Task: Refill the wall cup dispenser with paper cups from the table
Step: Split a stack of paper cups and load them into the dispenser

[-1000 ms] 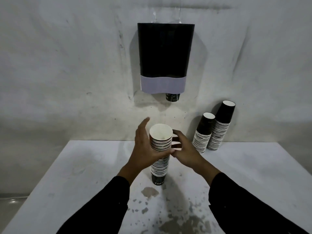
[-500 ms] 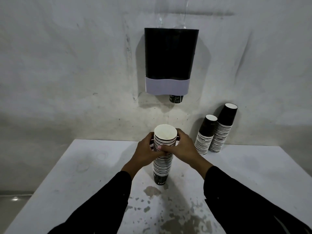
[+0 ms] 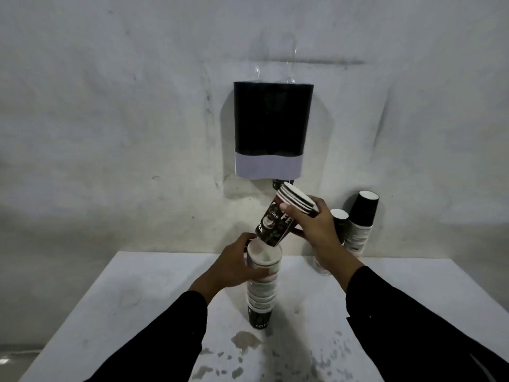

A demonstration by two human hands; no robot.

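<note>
**Small bunch of paper cups held tilted above a stack, below the wall dispenser**

A grey wall [image 3: 110, 133] fills the view. Below it stands a white table [image 3: 137, 299], stained near its front edge. On the wall hangs a black cup dispenser [image 3: 272, 119] with a pale lower band; one cup base peeks out underneath. A tall stack of paper cups [image 3: 261, 288] stands upright on the table. The left hand [image 3: 234, 266] grips the stack near its top. The right hand [image 3: 316, 227] pinches a few nested cups [image 3: 281, 219], tilted, their base just above the stack's open rim. Two more cup stacks [image 3: 358, 227] lean against the wall at right, partly hidden by the right hand.
</note>
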